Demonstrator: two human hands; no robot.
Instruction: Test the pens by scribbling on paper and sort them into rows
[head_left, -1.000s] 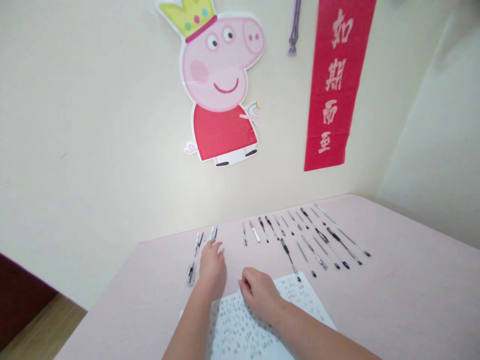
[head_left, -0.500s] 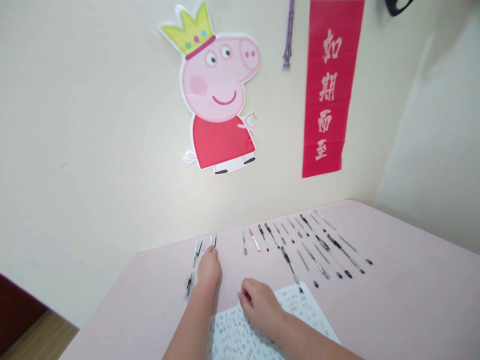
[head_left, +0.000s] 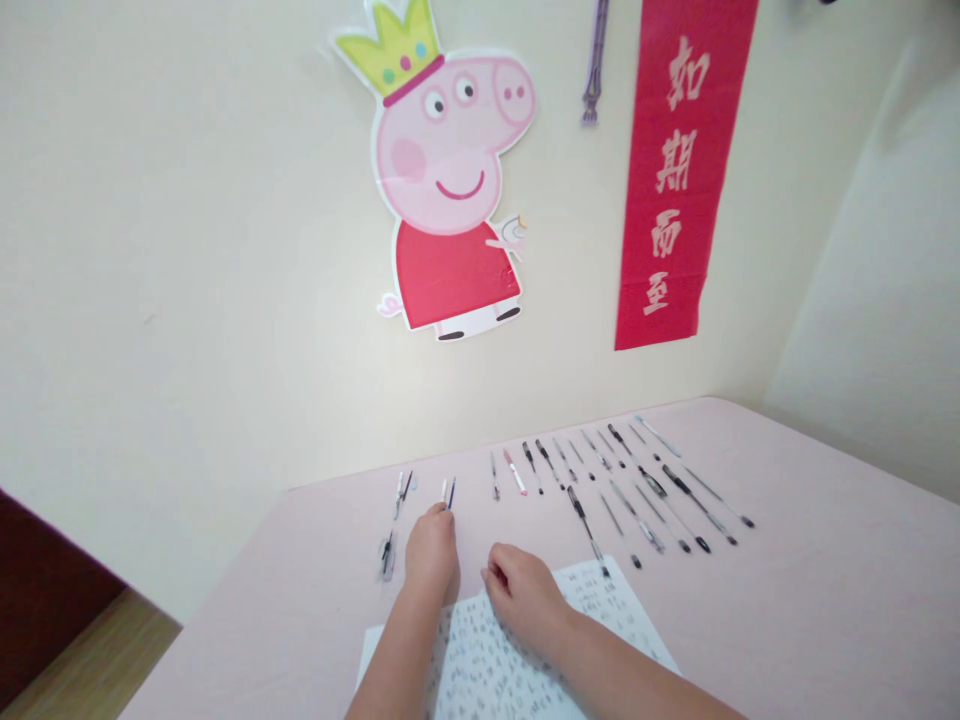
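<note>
My left hand (head_left: 433,545) is closed on two slim pens at the table's left part. Past its fingers stick out a white pen (head_left: 444,490) and a dark blue pen (head_left: 452,491); their lower ends are hidden by the hand. My right hand (head_left: 523,590) rests in a loose fist on the upper edge of a handwritten sheet of paper (head_left: 615,620), with nothing visible in it. Left of my left hand lie a white pen (head_left: 399,492), a thin black piece (head_left: 407,485) and a small clear-and-black group of parts (head_left: 387,555).
Several pens, refills and caps lie in two slanting rows on the pink table (head_left: 810,600), among them a pink-and-white pen (head_left: 515,474) and a black-gripped pen (head_left: 585,525). Behind the table stands a wall with a pig cutout (head_left: 457,270) and a red banner (head_left: 664,300).
My left hand has drawn the two pens slightly right and toward me. My right hand stays on the paper. The view has shifted a little, and more of the sheet's left side shows.
</note>
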